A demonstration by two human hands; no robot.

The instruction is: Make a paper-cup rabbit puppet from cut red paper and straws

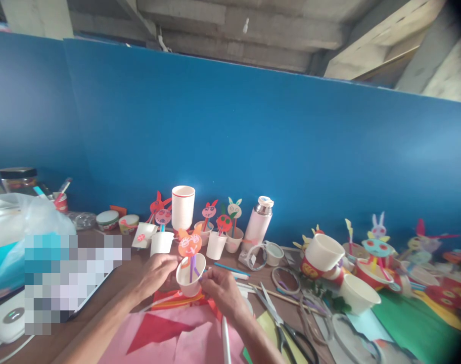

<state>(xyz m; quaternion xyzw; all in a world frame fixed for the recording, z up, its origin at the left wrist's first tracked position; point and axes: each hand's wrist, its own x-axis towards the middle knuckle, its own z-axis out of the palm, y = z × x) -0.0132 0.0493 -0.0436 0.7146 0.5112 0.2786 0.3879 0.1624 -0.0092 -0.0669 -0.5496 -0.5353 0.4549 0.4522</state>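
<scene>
A white paper cup (188,287) stands between my two hands, tilted slightly so its inside shows. An orange paper animal face (190,245) with drawn eyes and mouth rises out of it on purple stems (192,267). My left hand (160,273) grips the cup's left side, fingers curled at the rim. On the right side, my right hand (220,287) pinches the cup near its rim; its fingertips are partly hidden. Red and orange paper strips (177,301) lie just below the cup, above pink paper sheets (203,338).
Behind stand several cups with paper faces, including a white cup (216,246), a tall cup stack (183,208) and a pink thermos (258,222). Open scissors (278,321) lie right of my right hand. More cups (324,252) crowd the right; a plastic bag (44,220) sits left.
</scene>
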